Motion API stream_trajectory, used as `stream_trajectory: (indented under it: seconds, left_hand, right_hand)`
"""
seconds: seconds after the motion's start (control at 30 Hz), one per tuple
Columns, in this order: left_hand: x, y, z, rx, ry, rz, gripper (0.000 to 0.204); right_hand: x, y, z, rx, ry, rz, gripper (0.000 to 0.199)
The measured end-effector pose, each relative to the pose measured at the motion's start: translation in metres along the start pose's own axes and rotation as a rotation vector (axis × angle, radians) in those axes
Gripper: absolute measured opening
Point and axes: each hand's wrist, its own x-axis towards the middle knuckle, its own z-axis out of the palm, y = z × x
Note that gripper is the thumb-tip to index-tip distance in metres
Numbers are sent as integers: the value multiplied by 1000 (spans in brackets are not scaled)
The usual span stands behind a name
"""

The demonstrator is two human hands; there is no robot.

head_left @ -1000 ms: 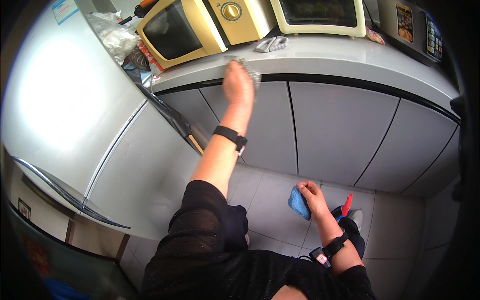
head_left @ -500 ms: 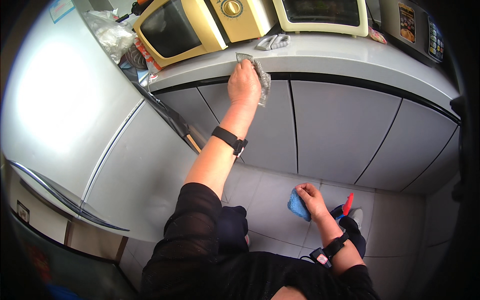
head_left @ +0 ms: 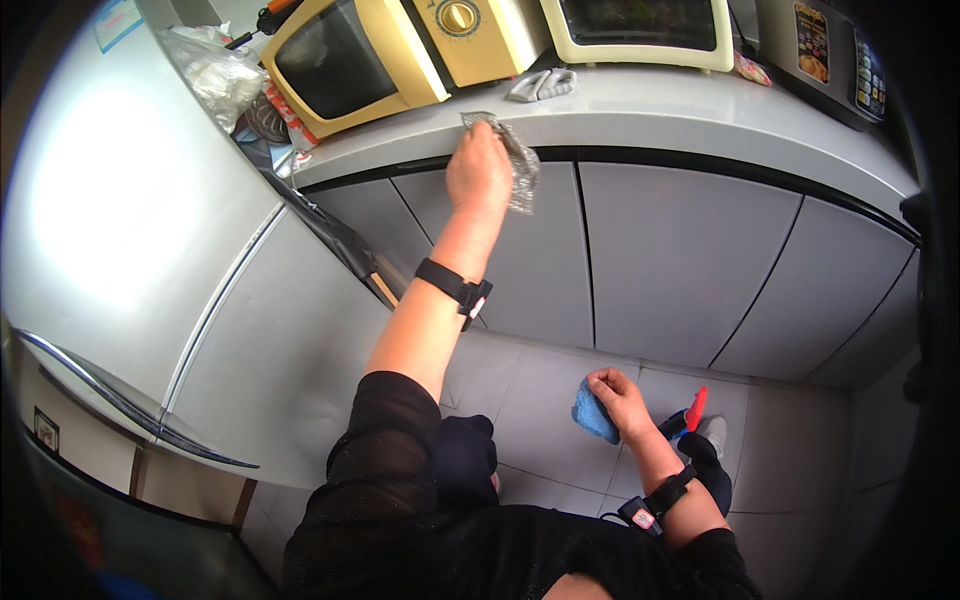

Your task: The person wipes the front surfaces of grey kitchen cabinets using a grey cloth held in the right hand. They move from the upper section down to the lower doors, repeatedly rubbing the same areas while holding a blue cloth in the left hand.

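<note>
My left hand (head_left: 479,168) reaches forward to the front edge of the pale countertop (head_left: 640,105). Its fingers are closed on a grey mesh-like scouring cloth (head_left: 523,175), which hangs down past the edge in front of the cabinet doors. Low on the right, my right hand (head_left: 622,400) pinches a blue cloth (head_left: 594,412) between thumb and fingers, above the tiled floor. A folded grey-and-white cloth (head_left: 542,86) lies on the counter just beyond my left hand.
A yellow microwave (head_left: 432,70) and a cream oven (head_left: 640,58) stand along the counter, with a silver appliance (head_left: 790,75) at far right. A tall fridge (head_left: 270,350) flanks the left. Grey cabinet doors (head_left: 680,250) face me. A red-and-blue object (head_left: 697,408) is near my foot.
My left hand has shifted slightly left with the scouring cloth, still at the counter edge. The right hand and blue cloth have hardly moved.
</note>
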Motion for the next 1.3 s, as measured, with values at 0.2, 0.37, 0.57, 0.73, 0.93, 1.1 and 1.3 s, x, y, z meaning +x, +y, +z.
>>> stream_trajectory:
  seconds: [0.2, 0.37, 0.57, 0.73, 0.93, 1.1, 1.3]
  left_hand:
    - [22, -51, -29, 63, -73, -255, 16]
    - [8, -9, -15, 73, -116, -19, 20]
    - [-3, 3, -3, -76, -37, -82, 16]
    - [20, -48, -24, 80, -61, -264, 17]
    - [-7, -5, -3, 75, -94, -17, 15]
    - [-22, 1, 9, 31, -14, -11, 14]
    - [-11, -21, -11, -2, -68, -224, 16]
  right_hand:
    - [-8, -4, -10, 75, 1, -33, 23]
    - [-8, -5, -7, 31, -21, -16, 23]
    - [-6, -6, -9, 5, 1, -31, 23]
    - [-9, -6, -13, 14, -6, -28, 23]
    - [-7, -4, -8, -1, -11, -58, 24]
    - [-6, -3, -9, -47, 6, -52, 23]
    - [-8, -6, -12, -31, -17, -57, 25]
